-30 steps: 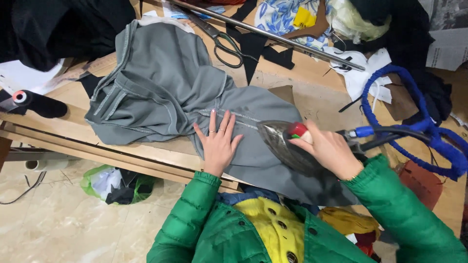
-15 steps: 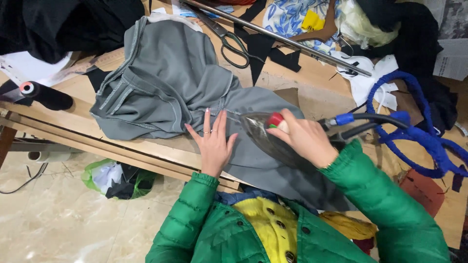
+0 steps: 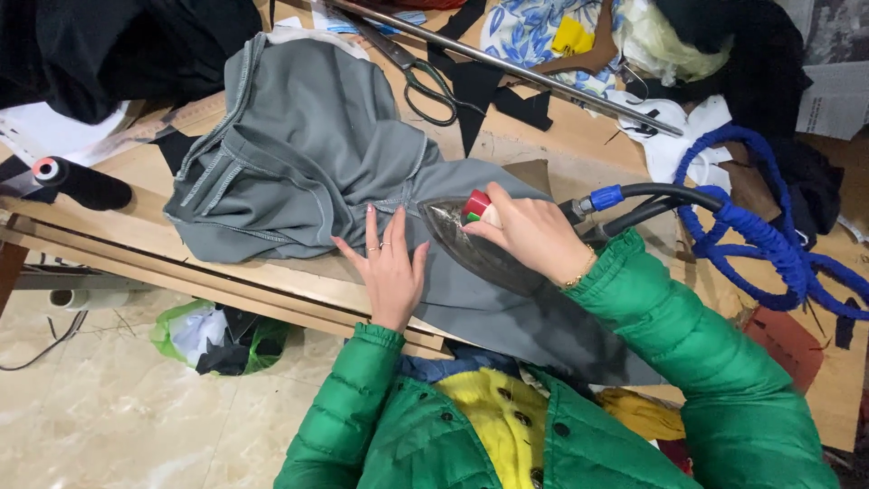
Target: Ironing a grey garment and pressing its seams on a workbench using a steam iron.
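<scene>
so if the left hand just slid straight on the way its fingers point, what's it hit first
The left hand lies flat on the grey garment, fingers pointing up-table and slightly left. Going straight on, it would first meet the bunched folds of that garment, probably well before the scissors beyond.

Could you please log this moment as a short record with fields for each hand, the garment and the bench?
left hand: left hand lies flat, fingers spread, on the grey garment
right hand: right hand grips the iron, which rests on the grey cloth
hose: blue-wrapped hose runs from the iron
bench: wooden bench holds scissors and a metal ruler
</scene>
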